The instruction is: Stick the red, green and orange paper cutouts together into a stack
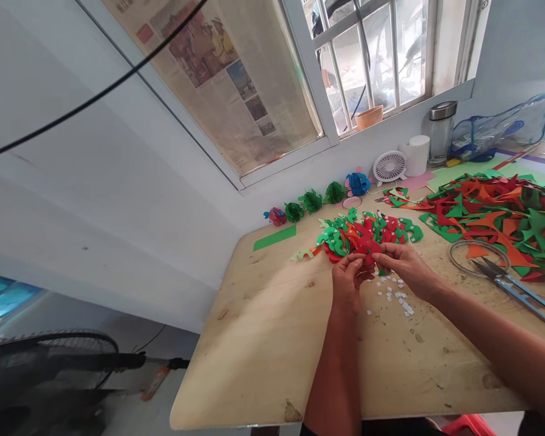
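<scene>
Close together over the wooden table, both hands pinch a small red cut-out piece [369, 247]. My left hand [347, 277] grips its near left side with thumb and fingers. On its right edge are the closed fingertips of my right hand [404, 264]. Whether it is paper or felt I cannot make out. Right behind the hands lies a heap of green, red and orange cut-out shapes [340, 235], some with small white squares on them. Several loose white squares [403, 297] are scattered on the table beneath my right hand.
Scissors-like snips [520, 292] and a tape roll [454, 257] lie at right, before a big pile of coloured scraps [504, 212]. Along the wall stand finished paper figures [312, 201], a small fan [389, 167] and a glass bottle [441, 133]. A green strip [275, 237] lies at the table's back left.
</scene>
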Demonstrator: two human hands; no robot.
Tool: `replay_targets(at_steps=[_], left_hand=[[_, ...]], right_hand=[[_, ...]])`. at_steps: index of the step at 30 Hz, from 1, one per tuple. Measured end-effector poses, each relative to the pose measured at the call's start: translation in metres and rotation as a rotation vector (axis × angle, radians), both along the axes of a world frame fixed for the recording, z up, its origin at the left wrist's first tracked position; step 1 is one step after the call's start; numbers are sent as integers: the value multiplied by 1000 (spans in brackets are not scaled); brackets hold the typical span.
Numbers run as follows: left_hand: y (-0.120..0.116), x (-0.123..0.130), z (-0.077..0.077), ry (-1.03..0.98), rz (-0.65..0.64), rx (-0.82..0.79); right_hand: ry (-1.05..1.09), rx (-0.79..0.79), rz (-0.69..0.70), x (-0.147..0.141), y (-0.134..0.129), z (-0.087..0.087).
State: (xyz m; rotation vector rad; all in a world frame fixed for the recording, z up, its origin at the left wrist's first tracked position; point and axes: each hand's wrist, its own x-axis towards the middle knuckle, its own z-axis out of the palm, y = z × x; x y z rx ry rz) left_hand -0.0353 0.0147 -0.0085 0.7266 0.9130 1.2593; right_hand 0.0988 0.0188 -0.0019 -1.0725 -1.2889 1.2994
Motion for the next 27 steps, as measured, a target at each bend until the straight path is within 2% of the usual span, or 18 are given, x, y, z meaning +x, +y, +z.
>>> replay_targets(at_steps=[7,15,22,27], left_hand=[[3,0,-2,18,118,16],[3,-1,-1,-48,125,6],[5,-2,-4,-63,138,13],[6,-1,-8,5,152,11]], right_hand=[[-37,-12,37,-1,-1,-1],[-132,54,127,-4,-1,-8],[-237,89,126,-3,1,-13],[-278,114,89,-4,1,-14]])
